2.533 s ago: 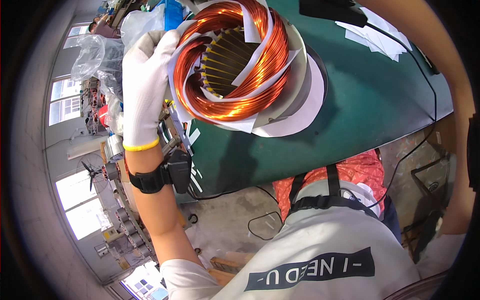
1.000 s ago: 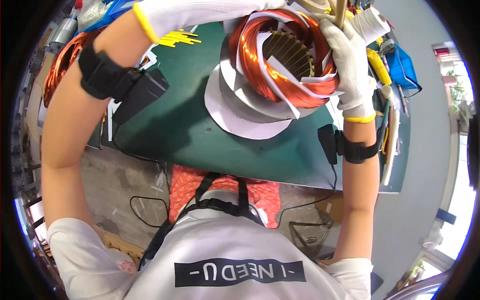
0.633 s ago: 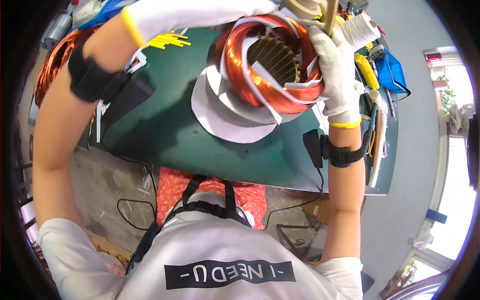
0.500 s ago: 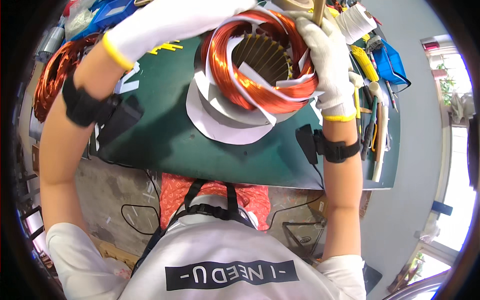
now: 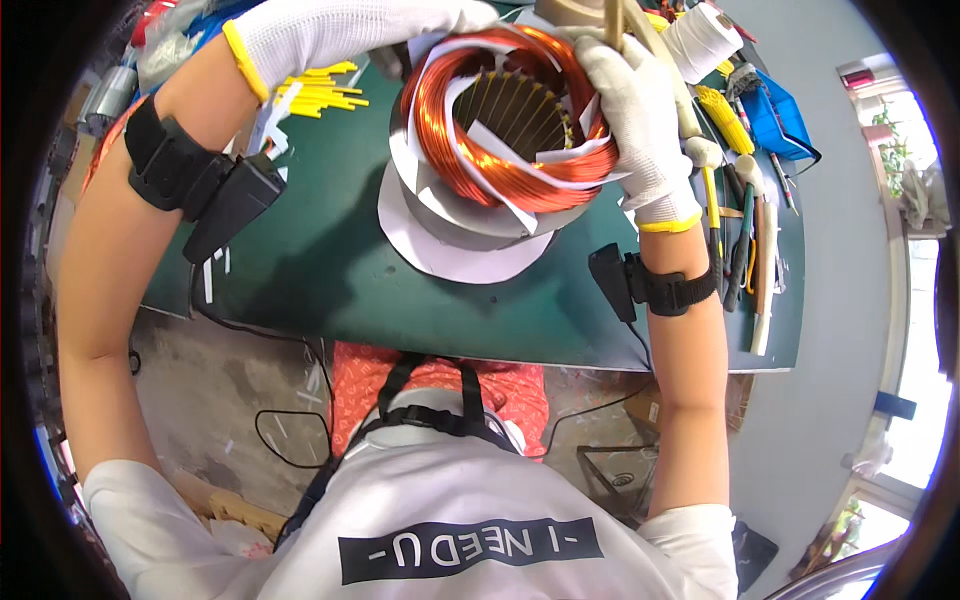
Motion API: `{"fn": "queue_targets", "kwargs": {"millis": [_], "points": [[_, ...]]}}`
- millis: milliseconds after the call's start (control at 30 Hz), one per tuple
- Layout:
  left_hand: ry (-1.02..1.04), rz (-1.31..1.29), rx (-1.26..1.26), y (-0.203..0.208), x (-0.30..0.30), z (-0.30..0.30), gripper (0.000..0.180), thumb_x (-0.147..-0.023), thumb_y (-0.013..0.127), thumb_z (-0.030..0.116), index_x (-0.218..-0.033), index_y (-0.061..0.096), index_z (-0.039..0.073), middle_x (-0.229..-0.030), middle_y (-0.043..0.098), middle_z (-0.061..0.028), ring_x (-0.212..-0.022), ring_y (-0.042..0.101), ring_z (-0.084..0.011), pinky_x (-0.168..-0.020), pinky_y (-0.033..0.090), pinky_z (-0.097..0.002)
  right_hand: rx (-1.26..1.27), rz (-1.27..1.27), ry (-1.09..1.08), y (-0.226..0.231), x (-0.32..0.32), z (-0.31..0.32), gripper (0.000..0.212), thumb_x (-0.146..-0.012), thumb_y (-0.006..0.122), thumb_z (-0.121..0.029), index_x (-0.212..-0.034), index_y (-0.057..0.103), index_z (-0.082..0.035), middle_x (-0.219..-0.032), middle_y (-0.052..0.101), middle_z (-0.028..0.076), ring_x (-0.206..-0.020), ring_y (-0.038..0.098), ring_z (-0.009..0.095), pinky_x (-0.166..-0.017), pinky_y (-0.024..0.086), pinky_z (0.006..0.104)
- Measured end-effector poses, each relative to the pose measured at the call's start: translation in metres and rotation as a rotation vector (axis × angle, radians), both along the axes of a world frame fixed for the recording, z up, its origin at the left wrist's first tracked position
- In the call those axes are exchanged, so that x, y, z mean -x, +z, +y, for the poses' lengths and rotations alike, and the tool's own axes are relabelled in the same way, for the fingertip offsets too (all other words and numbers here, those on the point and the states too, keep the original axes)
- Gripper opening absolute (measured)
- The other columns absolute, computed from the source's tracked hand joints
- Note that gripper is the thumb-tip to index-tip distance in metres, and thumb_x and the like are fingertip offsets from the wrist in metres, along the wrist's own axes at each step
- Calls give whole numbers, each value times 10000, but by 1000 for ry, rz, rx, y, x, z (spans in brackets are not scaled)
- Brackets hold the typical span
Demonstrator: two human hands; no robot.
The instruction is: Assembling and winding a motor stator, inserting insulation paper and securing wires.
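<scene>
A motor stator point(image 5: 470, 222) stands on the table with its slotted opening facing up. Around that opening runs a thick ring of copper wire windings point(image 5: 500, 178), with white insulating paper strips tucked among the coils. My left hand point(image 5: 462, 16), in a white glove, reaches over the far side of the windings; its fingers are mostly hidden there. At the right far side, my gloved right hand point(image 5: 640, 125) rests against the windings. Its fingers are closed around a wooden stick point(image 5: 613, 22) that points up past the picture's top edge. A white paper disc point(image 5: 455, 263) lies under the stator.
Yellow strips point(image 5: 325, 92) lie on the green table point(image 5: 330, 285) at the left. To the right are a white thread spool point(image 5: 702, 42), a yellow bundle point(image 5: 724, 118), a blue bin point(image 5: 778, 122) and several hammers point(image 5: 762, 260). A cable point(image 5: 250, 330) hangs off the front edge.
My left forearm has shifted left and up, uncovering more yellow strips. My right hand and the stick have moved slightly left. The view has shifted a little.
</scene>
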State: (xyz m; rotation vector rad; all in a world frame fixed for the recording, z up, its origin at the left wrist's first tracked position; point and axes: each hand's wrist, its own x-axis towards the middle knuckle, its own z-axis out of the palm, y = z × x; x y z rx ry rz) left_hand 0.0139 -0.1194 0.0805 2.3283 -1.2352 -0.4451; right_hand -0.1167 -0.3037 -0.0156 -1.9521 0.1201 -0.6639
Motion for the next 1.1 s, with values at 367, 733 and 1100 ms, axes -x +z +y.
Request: {"fn": "queue_targets", "kwargs": {"millis": [367, 733, 1100], "points": [[57, 470, 47, -39, -22, 15, 392, -972, 641, 468, -945, 659, 78, -772, 595, 38, -612, 561, -30, -479, 457, -216, -89, 179, -13, 4, -1, 0, 307, -968, 559, -251, -1069, 699, 4, -699, 654, 54, -590, 630, 122, -578, 494, 284], [-458, 627, 484, -68, -44, -20, 419, -1026, 588, 323, -1300, 618, 7, -1177, 679, -69, -1067, 632, -135, -953, 518, -285, 681, 246, -135, 63, 22, 30, 275, -871, 761, -289, -1005, 728, -51, -793, 726, 92, -700, 710, 214, -627, 543, 334], [-484, 651, 501, -98, -49, -22, 344, -1049, 548, 265, -1265, 654, 19, -1255, 669, -83, -1168, 587, -138, -1037, 446, -299, 899, 166, -159, 42, -2, 30, 278, -864, 675, -264, -933, 738, -2, -835, 707, 194, -772, 703, 337, -705, 544, 405]]}}
